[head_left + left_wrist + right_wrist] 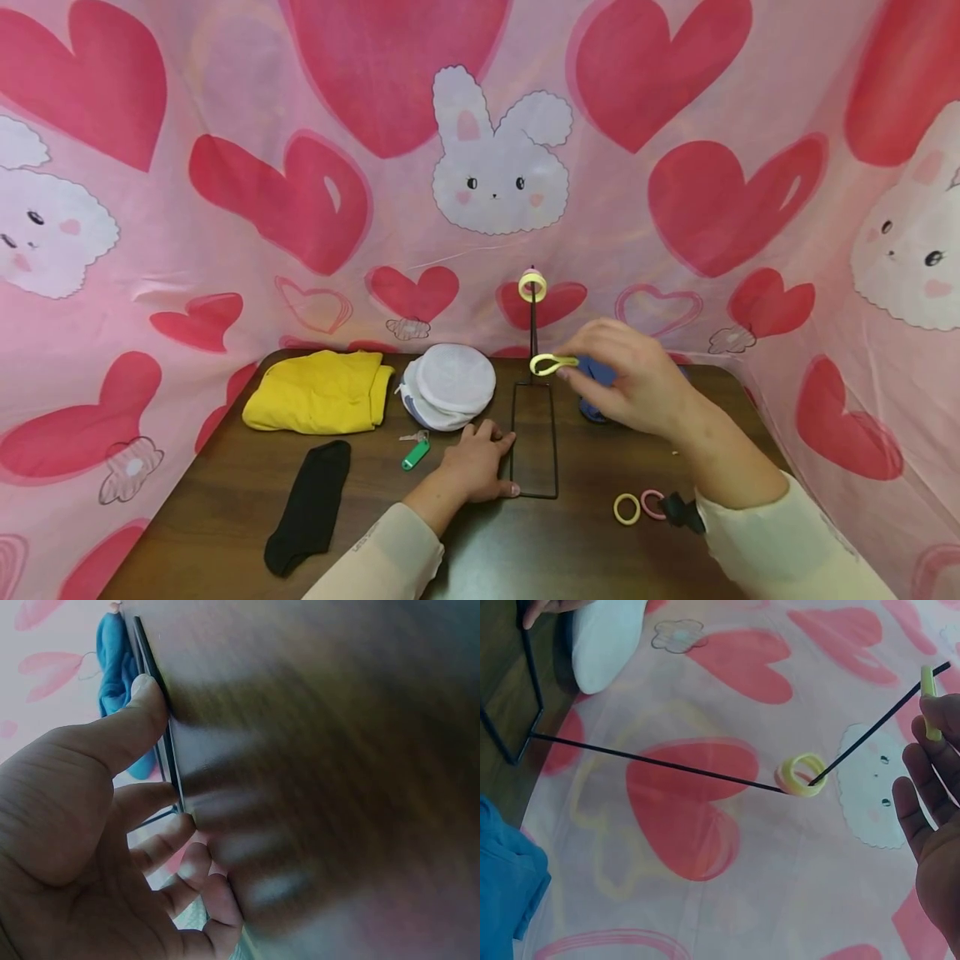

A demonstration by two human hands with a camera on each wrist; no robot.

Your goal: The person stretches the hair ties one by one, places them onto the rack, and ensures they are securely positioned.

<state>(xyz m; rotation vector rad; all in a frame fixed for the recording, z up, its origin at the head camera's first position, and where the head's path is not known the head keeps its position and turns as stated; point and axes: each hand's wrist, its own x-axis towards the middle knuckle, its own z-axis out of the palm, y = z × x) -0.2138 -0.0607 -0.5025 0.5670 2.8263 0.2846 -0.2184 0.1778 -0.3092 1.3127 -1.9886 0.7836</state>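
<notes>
Right hand: raised above the surface, fingers pinched on a yellow hair tie, stretched into a flat loop. The tie sits just beside the upright rod of the black wire stand, partway up it.

Stacked ties: yellow and pink, already on the rod, above the pinched tie; the right wrist view shows the rod passing through them.

Left hand: laid flat on the brown surface, fingers nearly straight and spread, clamped on nothing; thumb and fingertips press the rectangular base frame of the stand against the surface.

Blue cloth: behind the right hand, mostly hidden by it, just right of the stand.

Loose ties, near the right sleeve: one yellow ring, one pink ring, touching or nearly so; a small black item beside them, too unclear to identify.

Left of the left hand: green key tag with key, close by; white cap beyond the fingertips; black sock and folded yellow cloth farther out.

Surround: pink curtain with hearts and rabbits on three sides.
</notes>
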